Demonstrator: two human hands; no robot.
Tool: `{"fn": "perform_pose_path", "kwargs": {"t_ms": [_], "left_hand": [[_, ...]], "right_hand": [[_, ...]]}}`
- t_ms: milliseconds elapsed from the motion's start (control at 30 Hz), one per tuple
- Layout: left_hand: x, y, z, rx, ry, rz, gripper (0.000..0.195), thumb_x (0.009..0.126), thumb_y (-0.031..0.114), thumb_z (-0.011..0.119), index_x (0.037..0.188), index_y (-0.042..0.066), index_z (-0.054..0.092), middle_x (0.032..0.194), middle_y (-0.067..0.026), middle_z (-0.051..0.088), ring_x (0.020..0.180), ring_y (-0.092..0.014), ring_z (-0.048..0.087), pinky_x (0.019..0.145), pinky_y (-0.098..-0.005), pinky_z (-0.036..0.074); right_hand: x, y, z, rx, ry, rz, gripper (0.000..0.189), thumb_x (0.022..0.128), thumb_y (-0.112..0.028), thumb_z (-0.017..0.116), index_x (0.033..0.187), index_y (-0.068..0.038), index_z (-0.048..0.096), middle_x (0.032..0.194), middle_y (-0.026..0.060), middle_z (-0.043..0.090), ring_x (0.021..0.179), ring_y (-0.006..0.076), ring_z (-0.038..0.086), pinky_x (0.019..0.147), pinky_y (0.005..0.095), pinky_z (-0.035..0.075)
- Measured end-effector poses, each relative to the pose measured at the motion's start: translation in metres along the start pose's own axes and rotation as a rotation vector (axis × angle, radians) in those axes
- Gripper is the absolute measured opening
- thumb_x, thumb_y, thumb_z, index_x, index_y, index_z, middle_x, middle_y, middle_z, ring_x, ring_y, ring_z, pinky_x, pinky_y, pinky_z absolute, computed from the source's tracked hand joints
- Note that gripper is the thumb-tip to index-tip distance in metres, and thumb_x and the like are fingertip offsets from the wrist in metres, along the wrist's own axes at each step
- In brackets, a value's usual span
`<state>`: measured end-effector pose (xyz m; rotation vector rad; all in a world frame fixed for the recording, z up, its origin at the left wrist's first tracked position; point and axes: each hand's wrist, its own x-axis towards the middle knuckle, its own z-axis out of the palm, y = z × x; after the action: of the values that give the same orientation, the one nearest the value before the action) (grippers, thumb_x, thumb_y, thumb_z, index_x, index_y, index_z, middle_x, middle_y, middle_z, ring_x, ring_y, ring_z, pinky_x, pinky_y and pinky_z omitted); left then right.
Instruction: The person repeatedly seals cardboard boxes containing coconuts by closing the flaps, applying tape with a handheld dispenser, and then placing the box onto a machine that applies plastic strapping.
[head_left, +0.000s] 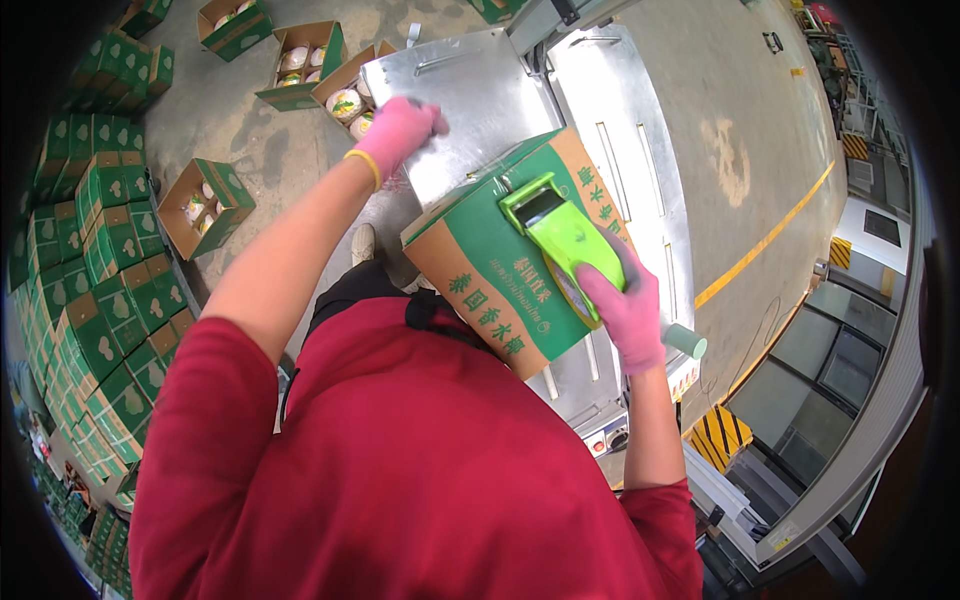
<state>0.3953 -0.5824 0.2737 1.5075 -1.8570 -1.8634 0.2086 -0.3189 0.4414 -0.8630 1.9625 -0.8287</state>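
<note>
My right hand (628, 319), in a pink glove, grips a bright green tape dispenser (574, 236). Its head rests on or just over the side of a green and brown cardboard carton (487, 251). The carton bears printed writing and sits tilted across the view, on a shiny metal work table (469, 79). Above the table's left part, my left hand (405, 135) is apart from the carton, gloved in pink with a yellow cuff. Its fingers are curled and blurred, and whether anything is between them is unclear.
Open cartons of wrapped round fruit (345, 103) stand on the floor beyond my left hand. Stacked green cartons (112, 330) fill the left side. A metal frame post (534, 37) rises from the table. A control panel with a red button (598, 445) lies below the table's near edge.
</note>
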Motion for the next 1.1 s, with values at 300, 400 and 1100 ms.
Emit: {"fn": "perform_pose_path", "kwargs": {"t_ms": [300,400,1100], "left_hand": [[0.006,0.031,0.051,0.387,-0.17,-0.023,0.086,0.092,0.067,0.044,0.143,-0.003,0.044,0.142,-0.0248,0.052,0.13,-0.037,0.052,0.109,-0.0411,0.038],[-0.02,0.035,0.096,0.012,-0.207,0.165,0.091,0.091,0.066,0.05,0.148,-0.004,0.039,0.143,-0.0223,0.052,0.133,-0.03,0.05,0.111,-0.0349,0.035],[-0.164,0.002,0.059,0.163,0.017,0.69,0.006,0.09,-0.005,0.06,0.095,-0.003,0.062,0.09,-0.0126,0.067,0.081,-0.022,0.065,0.076,-0.0303,0.052]], "right_hand": [[0.005,-0.012,0.013,-0.02,0.005,0.028,0.054,0.085,-0.026,0.075,0.13,0.0,0.061,0.099,0.0067,0.071,0.076,0.0079,0.06,0.069,0.0253,0.049],[-0.001,0.004,0.004,-0.007,0.014,-0.049,0.055,0.084,-0.026,0.075,0.131,-0.001,0.06,0.097,0.0054,0.07,0.077,0.0073,0.06,0.07,0.0248,0.049],[-0.182,0.301,0.055,-0.729,0.451,0.39,0.082,0.08,-0.04,0.074,0.146,-0.004,0.041,0.117,0.0179,0.067,0.1,0.0378,0.063,0.08,0.0487,0.047]]}}
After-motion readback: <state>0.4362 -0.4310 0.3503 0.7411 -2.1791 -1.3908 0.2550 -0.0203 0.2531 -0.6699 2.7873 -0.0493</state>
